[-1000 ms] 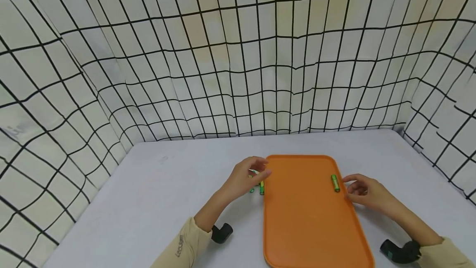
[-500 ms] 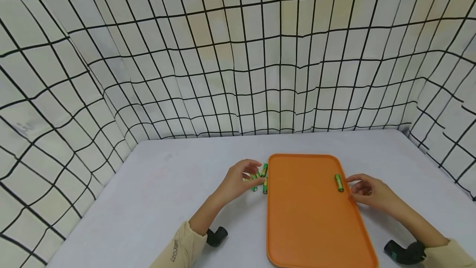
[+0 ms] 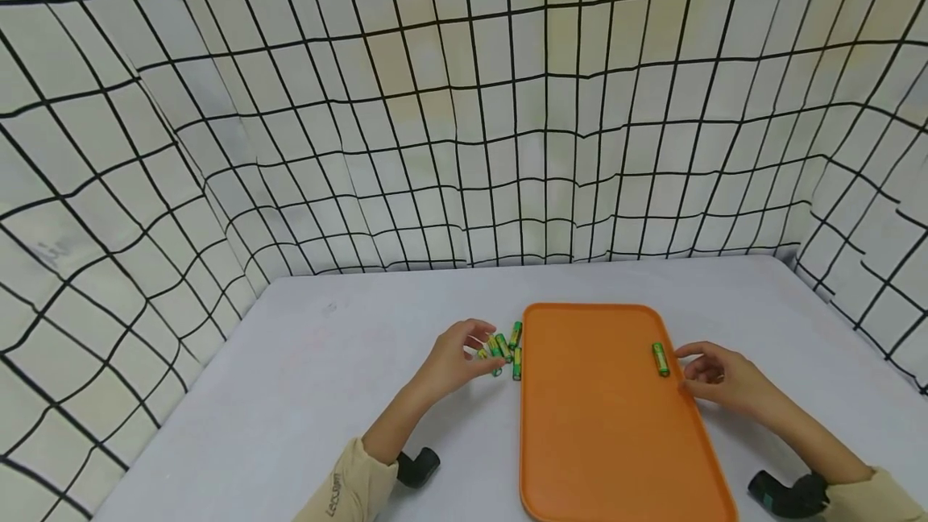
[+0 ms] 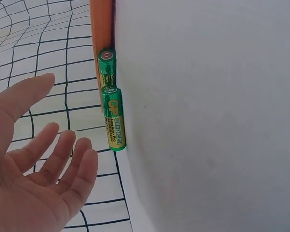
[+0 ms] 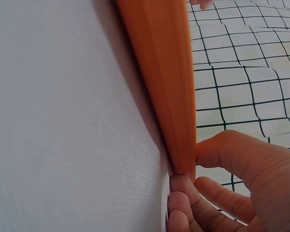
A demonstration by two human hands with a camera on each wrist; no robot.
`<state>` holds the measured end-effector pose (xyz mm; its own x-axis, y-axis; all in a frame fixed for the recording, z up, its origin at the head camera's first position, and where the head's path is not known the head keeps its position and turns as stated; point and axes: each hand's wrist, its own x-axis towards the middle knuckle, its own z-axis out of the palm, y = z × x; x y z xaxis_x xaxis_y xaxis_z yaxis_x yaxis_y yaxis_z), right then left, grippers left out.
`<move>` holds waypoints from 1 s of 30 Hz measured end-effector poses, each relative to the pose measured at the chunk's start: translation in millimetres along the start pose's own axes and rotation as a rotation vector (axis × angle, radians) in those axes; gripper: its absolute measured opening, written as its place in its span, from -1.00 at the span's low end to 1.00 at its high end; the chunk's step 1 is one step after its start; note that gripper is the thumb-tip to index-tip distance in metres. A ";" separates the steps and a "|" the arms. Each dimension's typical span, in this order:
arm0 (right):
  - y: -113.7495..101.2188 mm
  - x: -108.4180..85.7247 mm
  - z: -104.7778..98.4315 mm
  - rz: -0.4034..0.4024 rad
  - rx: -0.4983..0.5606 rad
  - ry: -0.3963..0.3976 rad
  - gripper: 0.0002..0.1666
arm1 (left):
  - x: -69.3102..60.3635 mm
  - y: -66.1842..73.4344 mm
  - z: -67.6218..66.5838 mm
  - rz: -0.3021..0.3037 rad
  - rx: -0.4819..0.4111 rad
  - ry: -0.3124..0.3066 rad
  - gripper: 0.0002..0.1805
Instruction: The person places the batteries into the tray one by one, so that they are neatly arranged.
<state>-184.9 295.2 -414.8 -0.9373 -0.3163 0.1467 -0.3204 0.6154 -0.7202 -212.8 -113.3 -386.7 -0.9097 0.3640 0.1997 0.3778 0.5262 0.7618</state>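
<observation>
Several green batteries [image 3: 503, 347] lie in a loose cluster on the table, left of the orange tray [image 3: 594, 425]. My left hand [image 3: 457, 359] hovers beside them, thumb and fingers apart and holding nothing. In the left wrist view, this hand [image 4: 43, 169] is separate from a battery [image 4: 114, 121] near the tray's side [image 4: 101, 29]. One battery [image 3: 660, 359] lies inside the tray near its right rim. There my right hand [image 3: 718, 373] grips the rim; in the right wrist view, the thumb and curled fingers of that hand [image 5: 237, 183] meet the tray's edge [image 5: 166, 72].
A white table [image 3: 326, 377] extends around the tray. Behind it and at both sides stands a pale backdrop with black grid lines [image 3: 464, 143]. Black devices [image 3: 418, 467] are at both wrists, the other one [image 3: 789, 494] low at the right.
My left hand has drawn back leftward from the tray, uncovering more of the battery cluster. My right hand stays at the tray's rim, and the battery in the tray stays beside it.
</observation>
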 end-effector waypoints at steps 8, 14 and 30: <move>-1.1 -0.7 0.2 0.024 0.017 -0.014 -0.54 | -1.4 -6.8 0.5 -0.027 0.018 -0.008 -0.48; -1.1 -0.3 -0.6 0.029 0.016 -0.014 -0.53 | 0.2 -11.3 2.2 -0.041 0.052 -0.008 -0.48; -1.4 0.5 -1.3 0.063 0.025 -0.026 -0.51 | 1.8 -14.6 5.7 -0.098 0.140 -0.045 -0.48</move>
<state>-185.1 295.1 -412.9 -0.9513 -0.2967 0.0832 -0.2573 0.6162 -0.7444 -219.0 -115.9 -401.0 -0.9358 0.3383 0.0989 0.3113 0.6617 0.6821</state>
